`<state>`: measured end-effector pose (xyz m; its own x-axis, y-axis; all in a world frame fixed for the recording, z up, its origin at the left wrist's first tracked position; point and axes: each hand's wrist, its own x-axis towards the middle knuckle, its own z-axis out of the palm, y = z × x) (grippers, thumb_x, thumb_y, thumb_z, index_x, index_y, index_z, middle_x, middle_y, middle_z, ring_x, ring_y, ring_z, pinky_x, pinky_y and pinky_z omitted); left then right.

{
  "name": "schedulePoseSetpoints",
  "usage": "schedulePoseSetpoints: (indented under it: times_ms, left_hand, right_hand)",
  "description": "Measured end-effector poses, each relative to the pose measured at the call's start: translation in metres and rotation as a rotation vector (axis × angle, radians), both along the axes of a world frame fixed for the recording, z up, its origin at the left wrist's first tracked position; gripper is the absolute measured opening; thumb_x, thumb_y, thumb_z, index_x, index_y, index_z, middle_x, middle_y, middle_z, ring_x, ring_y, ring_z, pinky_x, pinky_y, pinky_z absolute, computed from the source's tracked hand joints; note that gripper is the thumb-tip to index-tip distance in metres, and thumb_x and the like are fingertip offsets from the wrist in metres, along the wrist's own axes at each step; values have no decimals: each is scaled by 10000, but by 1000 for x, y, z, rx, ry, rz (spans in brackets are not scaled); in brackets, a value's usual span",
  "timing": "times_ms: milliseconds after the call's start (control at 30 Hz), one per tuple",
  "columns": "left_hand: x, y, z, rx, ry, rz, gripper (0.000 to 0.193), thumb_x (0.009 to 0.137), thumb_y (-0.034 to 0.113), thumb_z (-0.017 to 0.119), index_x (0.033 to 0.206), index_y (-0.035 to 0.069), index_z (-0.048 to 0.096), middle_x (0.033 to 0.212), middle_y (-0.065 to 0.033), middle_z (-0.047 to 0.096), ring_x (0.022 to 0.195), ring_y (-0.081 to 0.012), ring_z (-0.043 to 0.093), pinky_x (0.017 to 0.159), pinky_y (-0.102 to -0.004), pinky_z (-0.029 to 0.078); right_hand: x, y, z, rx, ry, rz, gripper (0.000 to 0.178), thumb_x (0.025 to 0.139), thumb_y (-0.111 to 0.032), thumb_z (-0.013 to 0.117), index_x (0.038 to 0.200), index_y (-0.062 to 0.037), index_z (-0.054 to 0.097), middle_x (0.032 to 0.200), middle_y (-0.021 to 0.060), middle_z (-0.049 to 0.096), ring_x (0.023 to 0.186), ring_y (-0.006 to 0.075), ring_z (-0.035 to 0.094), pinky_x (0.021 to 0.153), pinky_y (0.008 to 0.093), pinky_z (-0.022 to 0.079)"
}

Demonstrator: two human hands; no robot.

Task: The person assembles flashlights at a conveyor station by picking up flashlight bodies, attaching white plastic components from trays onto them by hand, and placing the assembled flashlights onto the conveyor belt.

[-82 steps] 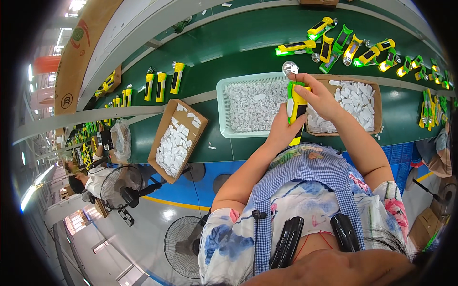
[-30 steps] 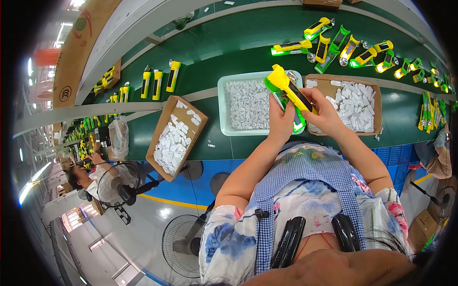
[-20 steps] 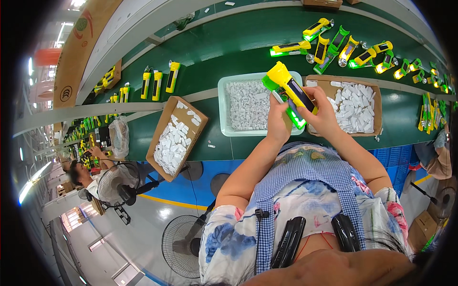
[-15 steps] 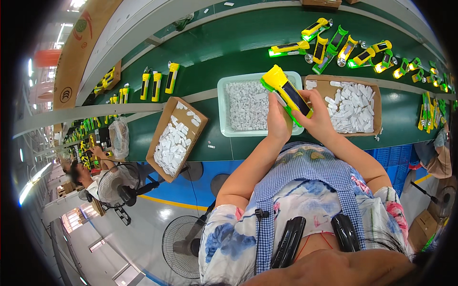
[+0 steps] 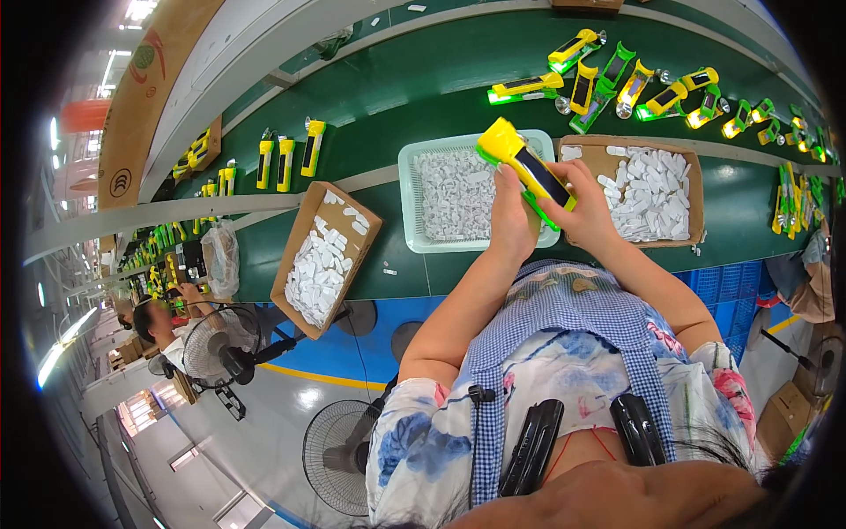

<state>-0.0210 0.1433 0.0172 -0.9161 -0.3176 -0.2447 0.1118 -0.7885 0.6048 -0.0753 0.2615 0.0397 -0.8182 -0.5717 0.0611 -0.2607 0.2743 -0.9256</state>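
Observation:
A yellow flashlight with a green edge and a long dark panel is held slantwise in both hands above the workbench. My left hand grips its left side, thumb up along the green edge. Around the lower right end, my right hand is closed, with fingertips by the dark panel. Behind and below the flashlight stands a pale green basket full of small white and clear parts. To the right of my right hand is a cardboard tray of white oval pieces.
Another cardboard tray of white pieces tilts at the bench's near edge. Three flashlights stand at the left; several yellow and green ones lie at the far right, some lit. A floor fan and another person are at the left.
The flashlight has turned slightly in my hands and moved a little left. My left thumb now sits higher along its edge. Both hands keep their hold.

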Motion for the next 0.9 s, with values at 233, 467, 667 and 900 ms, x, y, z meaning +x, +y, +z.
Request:
schedulePoseSetpoints:
  times_ms: [233,467,667,900]
  left_hand:
    - [-6,0,3,16,5,-1,634,1005,577,198,1362,82,368,1251,-92,526,1181,-224,510,1027,-392,386]
    - [-4,4,15,27,-57,34,645,995,598,177,1336,86,373,1228,-96,527,1142,-208,539,983,-356,437]
    - [-5,7,1,-40,-110,137,619,1003,576,200,1339,83,366,1231,-101,520,1155,-217,537,988,-372,435]
    - [-6,9,-10,-98,-45,108,619,1003,571,215,1367,85,335,1246,-103,502,1181,-222,516,1014,-378,416]
  right_hand:
    - [-11,4,6,-40,-43,0,473,766,-149,732,1181,1,560,1002,107,539,965,239,572,853,328,464]
    - [4,-8,-5,-56,114,-55,484,747,-106,734,1177,-11,532,1048,122,522,997,263,539,868,353,448]
    - [-2,-6,-3,-22,47,4,491,748,-111,735,1184,-10,534,1040,120,527,981,262,547,876,348,447]
    - [-11,-5,3,-51,58,44,475,754,-115,731,1180,-17,546,1028,110,528,982,256,553,870,333,453]
